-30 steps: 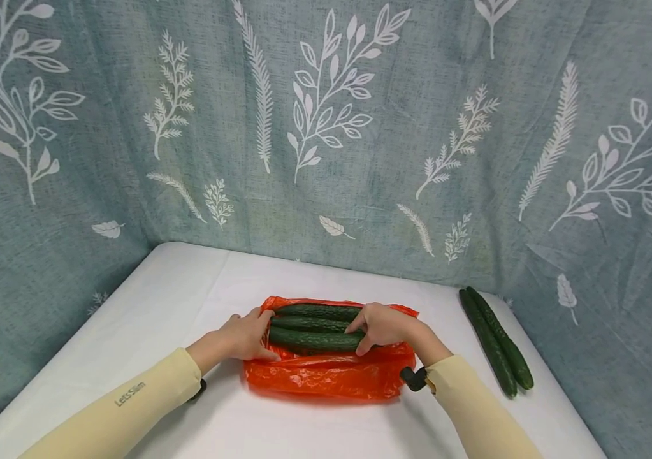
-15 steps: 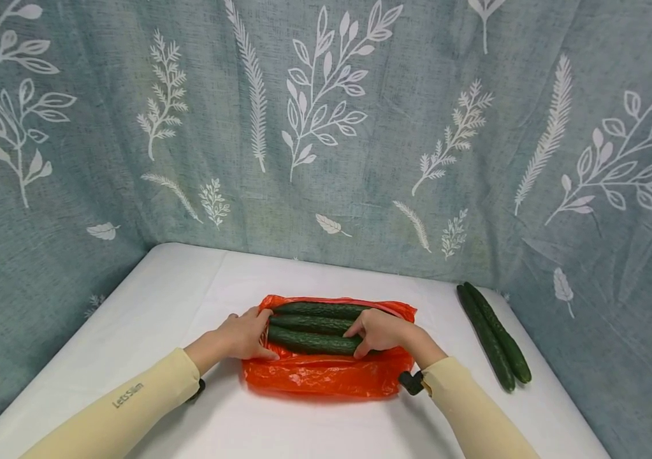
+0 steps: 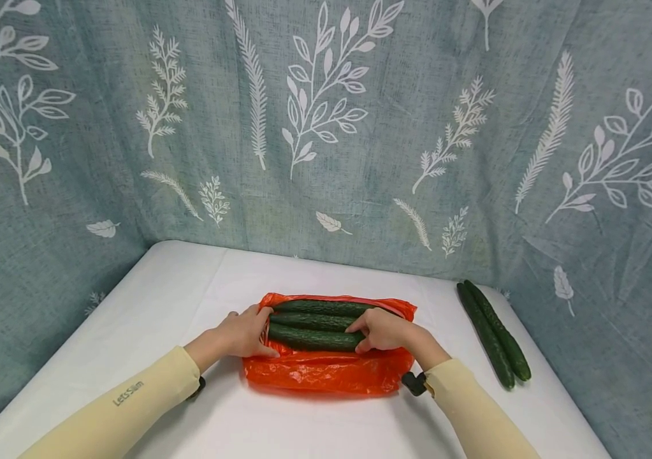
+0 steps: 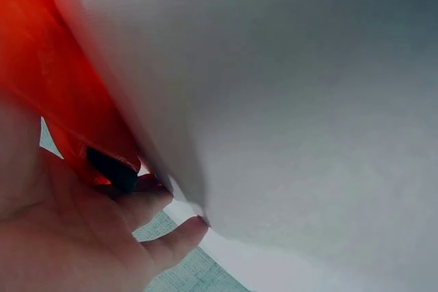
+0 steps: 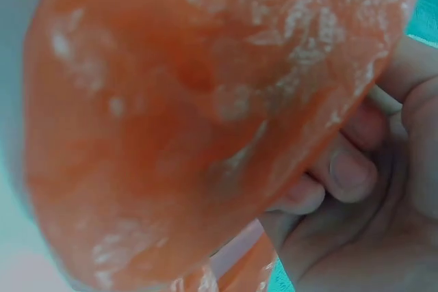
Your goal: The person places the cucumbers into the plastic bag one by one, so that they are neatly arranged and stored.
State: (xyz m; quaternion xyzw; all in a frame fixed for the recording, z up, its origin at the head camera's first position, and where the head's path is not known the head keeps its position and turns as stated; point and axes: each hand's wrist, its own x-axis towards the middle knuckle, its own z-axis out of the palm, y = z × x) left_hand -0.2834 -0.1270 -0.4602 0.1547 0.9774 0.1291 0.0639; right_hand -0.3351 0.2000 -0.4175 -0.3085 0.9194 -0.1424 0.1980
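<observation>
I have the red bag (image 3: 320, 375) mid-table, its mouth facing up, and inside I count three cucumbers (image 3: 308, 321) lying side by side, lengthwise from 9 to 3 o'clock. At 9 o'clock on the bag, the left hand (image 3: 243, 333) sits against the end, thumb and fingers spread wide; my left wrist feed shows a dark cucumber tip beside those fingers. At 3 o'clock, the right hand (image 3: 385, 329) pinches the near cucumber (image 3: 311, 338) between thumb and finger; my right wrist feed shows its other fingers curled behind the bag's wall, and I cannot tell what they touch. That hand hides the right ends of the cucumbers from my head view.

Off at 3 o'clock, well apart from the bag, a pair (image 3: 484, 336) of cucumbers lies together on the table (image 3: 280, 433), pointing from 11 to 5 o'clock, near the right edge. The left sleeve (image 3: 148, 395) comes in from 8 o'clock, the right sleeve (image 3: 475, 408) from 5. A curtain (image 3: 326, 127) hangs along the far edge at 12. White tabletop runs between bag and pair, and from the left hand out to the left edge.
</observation>
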